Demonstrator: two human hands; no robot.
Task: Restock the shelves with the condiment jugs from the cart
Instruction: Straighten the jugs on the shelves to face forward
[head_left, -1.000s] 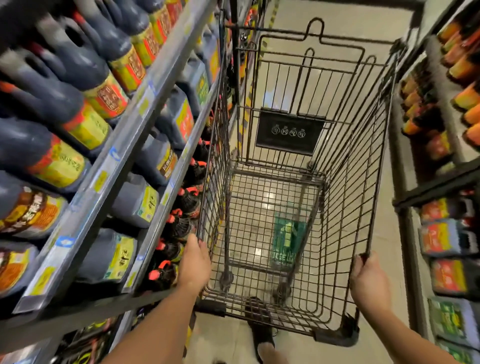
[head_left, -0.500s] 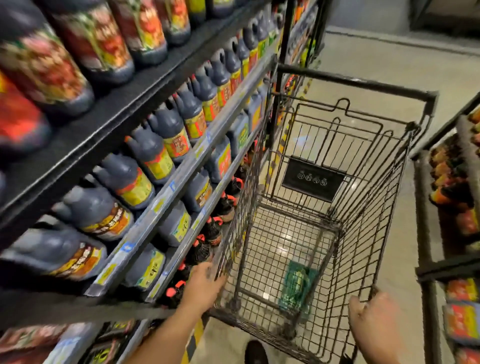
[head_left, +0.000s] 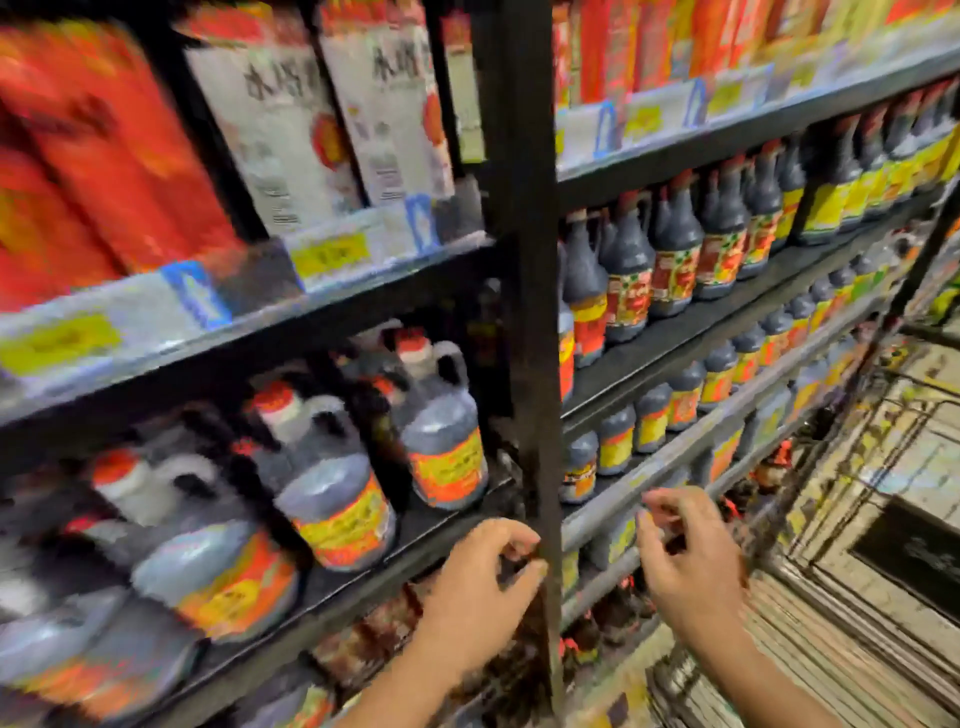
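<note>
Frame badly motion-blurred. Both hands raised in front of shelves, empty. Left hand (head_left: 483, 587) just left of black upright post (head_left: 530, 312), fingers curled, thumb and forefinger a little apart, nothing between them. Right hand (head_left: 691, 561) just right of post, near the grey shelf edge (head_left: 670, 467), fingers loosely bent and apart, also holding nothing.

Jugs (head_left: 332, 488) standing on lower-left shelf: dark liquid inside, clear loop handle by the neck, red cap, red-and-yellow label round the belly. Approx. four in the front row, running off toward bottom left; nearest ones too smeared to read. Second one (head_left: 441, 436) closest to post, upright.

Right of post: rows of slimmer dark bottles (head_left: 675, 260) w/ red caps and red/yellow labels, several tiers, receding to the right. Top-left shelf: tall red cartons (head_left: 104, 171) and white ones (head_left: 291, 130) w/ black lettering, yellow price tags below.

Wire cart (head_left: 893, 519) at far right, partly cut off by the frame edge; contents can't be made out.
</note>
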